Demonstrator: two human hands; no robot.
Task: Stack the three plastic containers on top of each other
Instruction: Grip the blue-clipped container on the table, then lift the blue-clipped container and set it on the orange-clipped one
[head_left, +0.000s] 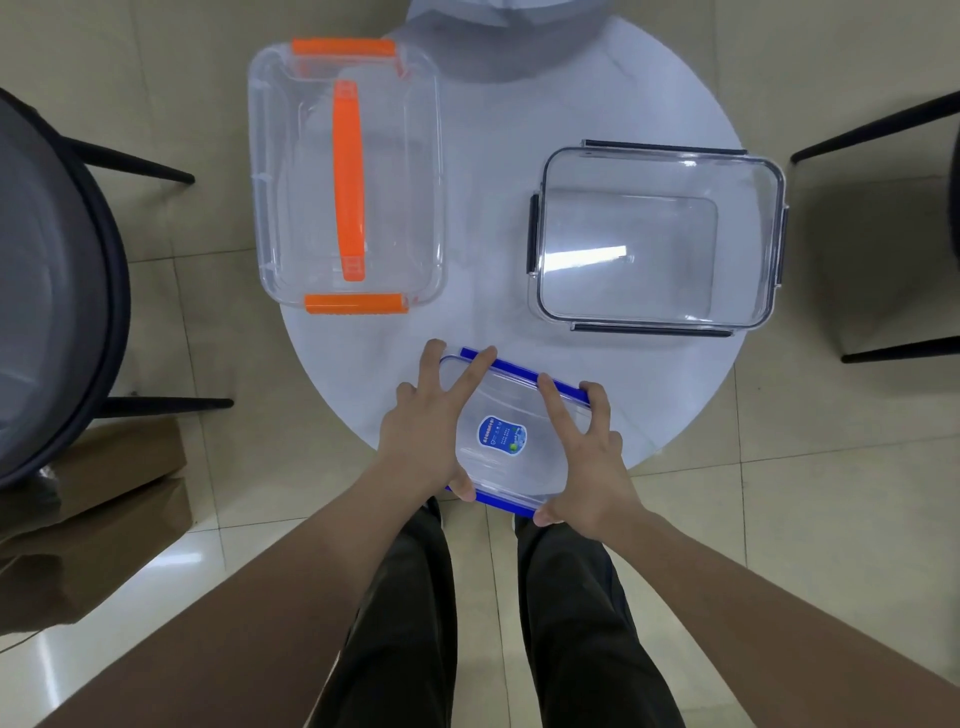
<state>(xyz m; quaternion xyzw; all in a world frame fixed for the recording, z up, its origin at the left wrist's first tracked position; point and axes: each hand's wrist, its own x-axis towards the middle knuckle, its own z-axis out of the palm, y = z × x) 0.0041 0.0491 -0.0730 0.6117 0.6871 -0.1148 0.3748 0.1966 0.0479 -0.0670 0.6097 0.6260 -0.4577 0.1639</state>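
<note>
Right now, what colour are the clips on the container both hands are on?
Blue clips, on the clear blue-clipped container; clearest in the head view.

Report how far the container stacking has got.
Done: nothing stacked; the orange-handled container and the dark-clipped container sit apart on the table. In hand: left hand and right hand grip the blue-clipped container. Left: both stacking steps.
</note>
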